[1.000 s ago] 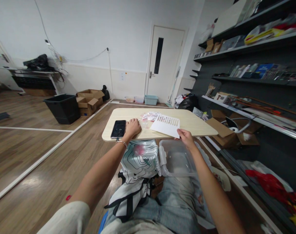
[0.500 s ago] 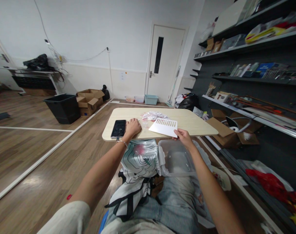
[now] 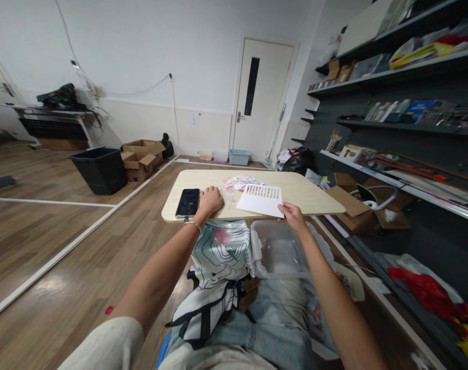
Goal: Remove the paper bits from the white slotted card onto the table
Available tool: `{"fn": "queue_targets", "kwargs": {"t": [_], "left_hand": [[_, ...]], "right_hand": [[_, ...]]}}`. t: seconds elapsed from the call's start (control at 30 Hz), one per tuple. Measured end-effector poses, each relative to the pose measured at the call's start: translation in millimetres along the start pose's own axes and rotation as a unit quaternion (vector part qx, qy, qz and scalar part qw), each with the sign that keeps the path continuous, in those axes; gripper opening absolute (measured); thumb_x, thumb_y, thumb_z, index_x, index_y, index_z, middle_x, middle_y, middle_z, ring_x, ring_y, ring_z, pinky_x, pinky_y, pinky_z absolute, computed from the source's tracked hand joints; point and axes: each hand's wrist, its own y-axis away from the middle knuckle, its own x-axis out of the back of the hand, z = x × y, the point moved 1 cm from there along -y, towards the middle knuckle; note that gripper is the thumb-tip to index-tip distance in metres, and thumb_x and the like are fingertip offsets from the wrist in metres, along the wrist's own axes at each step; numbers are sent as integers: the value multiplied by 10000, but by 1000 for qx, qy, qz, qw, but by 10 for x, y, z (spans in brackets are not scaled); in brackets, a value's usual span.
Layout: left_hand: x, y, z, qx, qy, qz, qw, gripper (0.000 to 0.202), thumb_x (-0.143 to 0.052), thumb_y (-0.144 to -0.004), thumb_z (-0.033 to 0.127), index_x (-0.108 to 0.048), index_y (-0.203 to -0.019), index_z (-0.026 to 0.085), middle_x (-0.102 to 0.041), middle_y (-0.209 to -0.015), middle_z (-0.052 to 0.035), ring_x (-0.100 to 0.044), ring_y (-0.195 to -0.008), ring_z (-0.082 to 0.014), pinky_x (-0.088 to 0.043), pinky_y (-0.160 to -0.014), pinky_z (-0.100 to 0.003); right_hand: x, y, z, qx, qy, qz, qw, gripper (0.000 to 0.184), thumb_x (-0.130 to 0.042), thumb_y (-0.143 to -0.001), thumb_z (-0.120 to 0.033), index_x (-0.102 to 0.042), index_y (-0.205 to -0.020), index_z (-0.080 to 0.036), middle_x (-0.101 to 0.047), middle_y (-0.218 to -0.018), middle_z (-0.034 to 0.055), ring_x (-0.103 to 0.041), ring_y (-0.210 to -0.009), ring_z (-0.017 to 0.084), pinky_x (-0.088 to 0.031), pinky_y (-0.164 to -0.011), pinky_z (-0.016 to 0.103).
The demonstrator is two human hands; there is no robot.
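Moderate, diffuse indoor light, soft glare on the wooden floor (image 3: 51,284), dim recesses in the dark shelving (image 3: 411,127), bright tone on the white card (image 3: 258,205), wide-angle stretching toward the edges, fine detail soft

Tabletop (image 3: 315,198): free passage, right side and far-left corner. Obstructions: phone (image 3: 188,202) against left hand (image 3: 211,200); slip heap (image 3: 242,182), centre; white slotted card (image 3: 259,205), before it.

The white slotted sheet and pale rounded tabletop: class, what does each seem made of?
White slotted sheet: matt, perhaps stiff paper or plastic; looks thin, without strong glare. Pale rounded tabletop: smooth, probably wood or wood-effect laminate; faint grain-like streaks.
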Motion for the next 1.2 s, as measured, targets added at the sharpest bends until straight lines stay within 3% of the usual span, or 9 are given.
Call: {"fn": "queue_targets", "kwargs": {"t": [0.23,0.53,1.2], "left_hand": [[-2,-5,-4,0,4,3,1000,382,-362,-995,280,-604,-1256,145,-608,-1385,-208,-533,-1315,-350,-311,-1159,-549],[0,-12,2,2,4,-1,1000,379,-360,-990,280,-599,-1252,146,-606,-1390,-205,-526,-1322,-348,-317,-1157,-545],[-17,-17,-11,2,-8,-1,1000,372,-381,-990,286,-595,-1261,147,-605,-1390,-201,-532,-1315,-338,-321,-1152,-530]], "right_hand": [[39,-28,40,3,-11,25,1000,515,-769,-691,-690,-658,-780,-195,-682,-669,36,-568,-537,165,-469,-465,283],[-50,-3,-15,22,28,5,999,505,-751,-713,-693,-618,-698,-207,-622,-602,18,-537,-516,159,-479,-465,290],[-20,11,26,22,48,-21,998,527,-738,-735,-692,-678,-760,-169,-691,-654,57,-599,-574,185,-450,-509,282]]}}
